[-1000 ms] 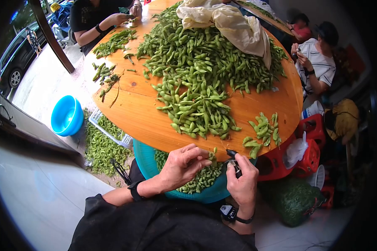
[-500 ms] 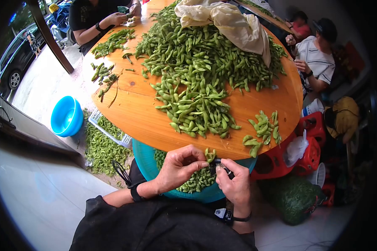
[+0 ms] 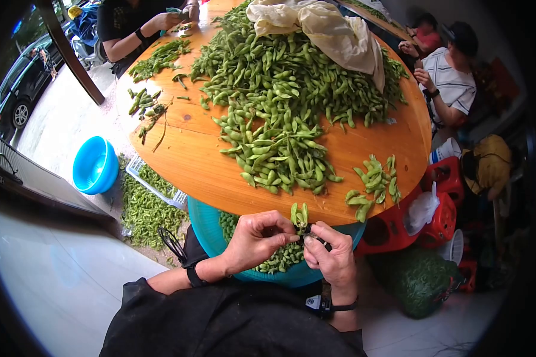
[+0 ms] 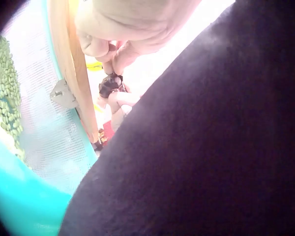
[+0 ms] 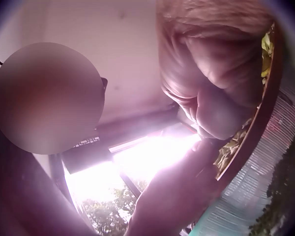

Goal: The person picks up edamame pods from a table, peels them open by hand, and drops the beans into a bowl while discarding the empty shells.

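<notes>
In the head view my left hand (image 3: 253,238) pinches a few green soybean pods (image 3: 300,213), which stick up past the fingertips. My right hand (image 3: 332,253) grips a small black tool (image 3: 304,228), its dark tip right at the base of the pods. The tool's kind is hard to make out, since fingers cover most of it. Under both hands sits a teal basin (image 3: 198,229) holding shelled green beans (image 3: 274,262). From the left wrist, dark parts of the tool (image 4: 109,85) show between the fingers. In the right wrist view, the right hand (image 5: 211,69) hides what it holds.
A big heap of soybean pods (image 3: 280,101) covers much of the wooden table (image 3: 184,184), a cream cloth (image 3: 333,35) on top. A small pile of pods (image 3: 375,181) lies near the right edge. Red stools (image 3: 441,220) stand right; a blue basin (image 3: 95,165) stands left. Other people sit around.
My right hand has moved left with the black tool, up to the pods in my left hand. The pods now stand more upright. My left hand has stayed nearly in place.
</notes>
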{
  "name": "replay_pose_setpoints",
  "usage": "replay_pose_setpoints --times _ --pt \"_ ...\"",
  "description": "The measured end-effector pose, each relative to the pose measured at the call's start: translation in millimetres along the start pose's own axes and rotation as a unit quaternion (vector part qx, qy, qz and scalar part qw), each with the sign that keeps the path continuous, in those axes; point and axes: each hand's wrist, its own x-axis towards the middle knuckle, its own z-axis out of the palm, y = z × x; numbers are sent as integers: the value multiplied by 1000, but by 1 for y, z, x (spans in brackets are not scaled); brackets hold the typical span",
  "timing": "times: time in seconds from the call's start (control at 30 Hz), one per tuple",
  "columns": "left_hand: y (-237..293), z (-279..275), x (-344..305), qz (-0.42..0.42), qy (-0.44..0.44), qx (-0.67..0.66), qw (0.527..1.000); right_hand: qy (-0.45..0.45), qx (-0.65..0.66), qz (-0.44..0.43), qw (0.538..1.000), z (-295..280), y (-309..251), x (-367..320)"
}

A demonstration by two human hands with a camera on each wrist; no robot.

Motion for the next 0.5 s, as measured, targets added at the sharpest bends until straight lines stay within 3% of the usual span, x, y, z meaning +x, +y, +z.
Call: replay_pose_setpoints --times 0.07,0.1,0.17,0.27,0.3,0.37,0.4,0.47,0.5 --pt "-7 3 1 -75 -26 -275 958 0 -12 -24 1000 -2 3 1" --pt "-5 0 1 -75 -27 -275 958 -21 54 8 998 -6 5 2" --pt "3 -8 3 -199 -57 -396 895 -41 120 41 991 -7 5 4" --pt "2 -9 4 -208 -74 -430 875 -46 162 59 984 -1 1 5" --pt "3 -8 4 -208 -73 -429 876 -32 106 50 993 1 1 5" --pt "6 -3 3 -132 -57 -309 940 -17 48 40 998 5 -1 4" --pt "5 -5 3 -132 -58 -309 940 -4 -3 26 1000 9 -2 4" --pt "4 -14 0 -54 -92 -66 992 9 -54 13 998 12 -2 2" --pt "4 -16 -1 -14 -105 59 993 21 -98 -12 995 13 0 2"
